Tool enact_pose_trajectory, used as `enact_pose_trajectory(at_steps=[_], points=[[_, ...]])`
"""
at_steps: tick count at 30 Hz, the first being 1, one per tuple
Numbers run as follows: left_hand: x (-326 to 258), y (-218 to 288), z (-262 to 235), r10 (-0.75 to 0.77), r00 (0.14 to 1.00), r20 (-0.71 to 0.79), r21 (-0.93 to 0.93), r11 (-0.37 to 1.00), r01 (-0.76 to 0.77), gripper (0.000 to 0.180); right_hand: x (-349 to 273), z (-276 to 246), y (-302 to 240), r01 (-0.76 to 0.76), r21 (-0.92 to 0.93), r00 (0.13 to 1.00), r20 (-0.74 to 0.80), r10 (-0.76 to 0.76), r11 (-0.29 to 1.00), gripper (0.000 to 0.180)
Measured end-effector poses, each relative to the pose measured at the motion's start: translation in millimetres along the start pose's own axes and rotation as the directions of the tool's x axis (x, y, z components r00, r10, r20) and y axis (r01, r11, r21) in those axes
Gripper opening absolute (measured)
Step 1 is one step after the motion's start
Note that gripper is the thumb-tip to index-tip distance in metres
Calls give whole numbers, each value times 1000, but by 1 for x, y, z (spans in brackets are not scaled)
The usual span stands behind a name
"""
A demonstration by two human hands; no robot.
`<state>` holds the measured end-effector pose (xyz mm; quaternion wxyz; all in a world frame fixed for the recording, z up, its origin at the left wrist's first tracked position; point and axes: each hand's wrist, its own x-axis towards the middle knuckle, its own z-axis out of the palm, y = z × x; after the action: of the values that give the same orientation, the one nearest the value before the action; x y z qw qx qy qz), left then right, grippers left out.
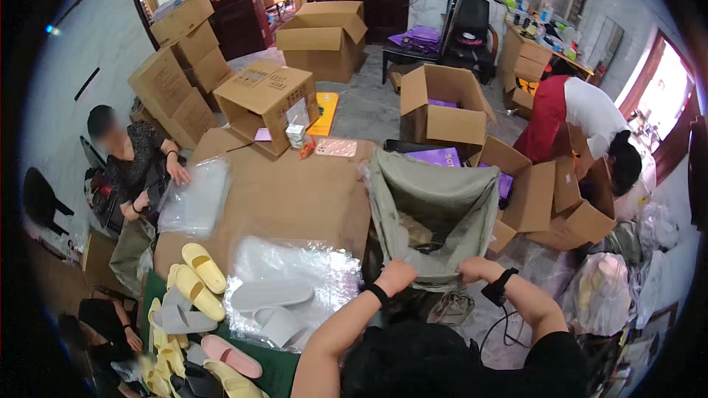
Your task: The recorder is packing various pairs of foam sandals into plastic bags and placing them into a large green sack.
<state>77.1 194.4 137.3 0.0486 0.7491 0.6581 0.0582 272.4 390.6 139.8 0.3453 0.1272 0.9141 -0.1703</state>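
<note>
Sack (442, 193) is gaping; left hand (397, 276) and right hand (473, 269) are pinching its near rim, spaced apart, apparently spreading the mouth open.

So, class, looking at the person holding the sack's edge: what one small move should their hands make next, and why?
Probably ease the left hand and right hand a little farther apart: both grip the near edge of the sack, and its mouth looks narrower there than along the far side.
</note>
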Motion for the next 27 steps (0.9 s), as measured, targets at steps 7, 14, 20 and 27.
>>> enact_pose_trajectory(at_steps=[7, 14, 20, 27], points=[[7, -7, -74, -112, 994, 22, -51, 992, 113, 12, -11, -42, 48, 93, -122, 979, -172, -113, 988, 33], [-2, -8, -42, -166, 982, 94, -51, 984, 172, 11, -4, -56, 66, -71, -256, 986, 130, 107, 964, 17], [-19, 11, -54, -198, 978, -59, 43, 979, 200, 23, 8, -78, 4, 117, -406, 993, 29, -115, 906, 56], [-116, 64, -40, -473, 877, -87, -202, 870, 450, 47, 46, -39, -9, 378, -299, 926, 128, -356, 876, 23]])
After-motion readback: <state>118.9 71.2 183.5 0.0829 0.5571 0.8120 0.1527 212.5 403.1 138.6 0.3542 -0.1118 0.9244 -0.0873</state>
